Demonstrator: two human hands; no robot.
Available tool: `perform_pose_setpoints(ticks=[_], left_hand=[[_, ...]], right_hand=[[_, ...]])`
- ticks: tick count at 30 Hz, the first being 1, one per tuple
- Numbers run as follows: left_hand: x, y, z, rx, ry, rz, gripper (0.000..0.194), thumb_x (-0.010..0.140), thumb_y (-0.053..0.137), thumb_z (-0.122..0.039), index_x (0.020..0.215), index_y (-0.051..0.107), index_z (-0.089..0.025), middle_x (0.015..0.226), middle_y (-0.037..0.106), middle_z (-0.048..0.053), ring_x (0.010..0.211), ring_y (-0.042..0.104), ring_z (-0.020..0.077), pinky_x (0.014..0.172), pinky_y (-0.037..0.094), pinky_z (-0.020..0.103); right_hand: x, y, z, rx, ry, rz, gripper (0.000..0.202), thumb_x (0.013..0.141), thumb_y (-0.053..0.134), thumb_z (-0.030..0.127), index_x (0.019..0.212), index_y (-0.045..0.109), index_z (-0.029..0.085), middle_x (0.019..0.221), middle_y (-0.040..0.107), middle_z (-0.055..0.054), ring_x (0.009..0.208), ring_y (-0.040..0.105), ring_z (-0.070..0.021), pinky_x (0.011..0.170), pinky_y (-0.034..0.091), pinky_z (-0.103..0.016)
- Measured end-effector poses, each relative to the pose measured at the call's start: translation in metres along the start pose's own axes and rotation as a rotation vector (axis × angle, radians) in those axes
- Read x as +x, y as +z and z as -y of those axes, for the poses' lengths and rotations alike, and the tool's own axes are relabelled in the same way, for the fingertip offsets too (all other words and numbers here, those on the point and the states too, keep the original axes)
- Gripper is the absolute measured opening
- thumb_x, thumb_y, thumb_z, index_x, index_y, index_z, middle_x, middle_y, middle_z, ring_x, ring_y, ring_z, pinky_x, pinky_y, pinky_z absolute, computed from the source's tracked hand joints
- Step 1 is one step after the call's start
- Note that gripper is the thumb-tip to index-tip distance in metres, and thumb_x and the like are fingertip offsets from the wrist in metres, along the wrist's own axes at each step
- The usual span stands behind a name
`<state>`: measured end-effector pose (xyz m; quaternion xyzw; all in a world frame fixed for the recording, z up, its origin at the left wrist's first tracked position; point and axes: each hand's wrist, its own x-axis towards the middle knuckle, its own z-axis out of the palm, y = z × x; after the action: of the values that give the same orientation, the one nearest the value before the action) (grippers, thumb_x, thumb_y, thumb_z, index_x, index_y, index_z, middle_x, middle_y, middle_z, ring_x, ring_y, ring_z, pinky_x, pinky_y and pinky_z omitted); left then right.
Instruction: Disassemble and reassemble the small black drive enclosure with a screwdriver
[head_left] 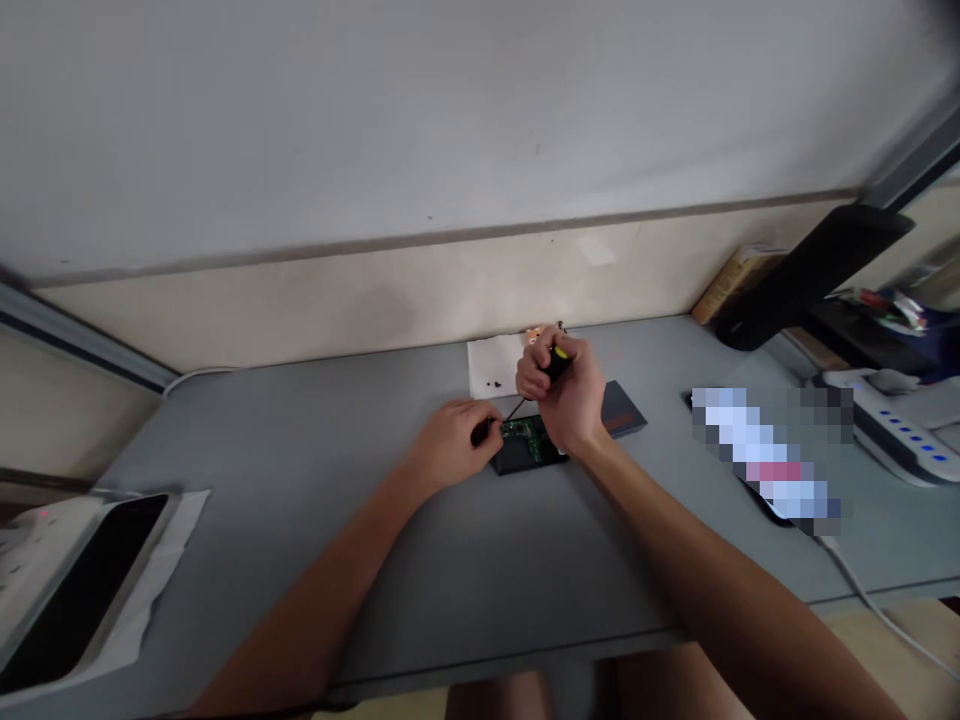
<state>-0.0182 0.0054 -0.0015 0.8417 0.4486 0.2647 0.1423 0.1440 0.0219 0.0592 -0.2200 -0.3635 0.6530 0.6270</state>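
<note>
My right hand (568,395) is closed around the black-and-yellow handle of a screwdriver (556,364). Its thin shaft slants down and left to the top left corner of a dark, opened device with a green circuit board (532,440). At that corner, my left hand (456,445) has its fingers bent together around the device's left end, close to the screwdriver tip. What exactly lies under those fingertips is partly hidden. Behind the device lies a white paper (491,362) with a few tiny dark pieces, probably screws (493,384).
A dark flat panel (624,410) lies right of my right hand. Farther right are a phone (765,460) with a blurred screen and cable, a white power strip (892,425), a black cylinder (814,275) and a book (739,280). A dark-screened phone or tablet (90,580) sits at left.
</note>
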Motion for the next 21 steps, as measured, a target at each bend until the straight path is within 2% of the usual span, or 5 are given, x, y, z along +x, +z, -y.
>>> perform_pose_setpoints(ticks=[8, 13, 17, 21], left_hand=[[0.0, 0.001, 0.002, 0.017, 0.005, -0.012, 0.015, 0.085, 0.055, -0.011, 0.085, 0.065, -0.022, 0.073, 0.068, -0.001, 0.068, 0.063, 0.0157, 0.074, 0.051, 0.029], [-0.001, 0.001, 0.001, 0.004, 0.029, -0.036, 0.014, 0.087, 0.054, -0.012, 0.086, 0.065, -0.021, 0.075, 0.068, 0.0, 0.071, 0.064, 0.0169, 0.074, 0.052, 0.031], [-0.002, 0.0, -0.001, -0.048, 0.092, -0.096, 0.012, 0.096, 0.055, -0.021, 0.094, 0.067, -0.021, 0.087, 0.069, 0.003, 0.082, 0.066, 0.0186, 0.079, 0.055, 0.033], [-0.001, 0.003, -0.002, -0.097, 0.127, -0.201, 0.019, 0.1, 0.055, -0.025, 0.087, 0.067, -0.02, 0.086, 0.066, 0.004, 0.082, 0.065, 0.018, 0.079, 0.055, 0.032]], right_hand=[[0.0, -0.001, 0.001, -0.015, -0.01, -0.009, 0.028, 0.083, 0.053, 0.031, 0.06, 0.04, 0.022, 0.056, 0.022, 0.007, 0.047, 0.019, -0.0077, 0.043, 0.022, -0.021], [0.001, -0.001, 0.003, 0.005, 0.004, -0.002, 0.03, 0.083, 0.052, 0.033, 0.061, 0.034, 0.022, 0.056, 0.023, 0.006, 0.047, 0.019, -0.0081, 0.044, 0.023, -0.021], [0.003, -0.002, 0.01, 0.067, -0.012, -0.016, 0.031, 0.085, 0.049, 0.033, 0.062, 0.03, 0.023, 0.054, 0.019, 0.007, 0.046, 0.015, -0.0086, 0.043, 0.022, -0.021], [0.008, -0.008, 0.023, 0.136, -0.018, -0.046, 0.029, 0.084, 0.045, 0.03, 0.061, 0.029, 0.023, 0.052, 0.018, 0.007, 0.045, 0.012, -0.0091, 0.041, 0.021, -0.022]])
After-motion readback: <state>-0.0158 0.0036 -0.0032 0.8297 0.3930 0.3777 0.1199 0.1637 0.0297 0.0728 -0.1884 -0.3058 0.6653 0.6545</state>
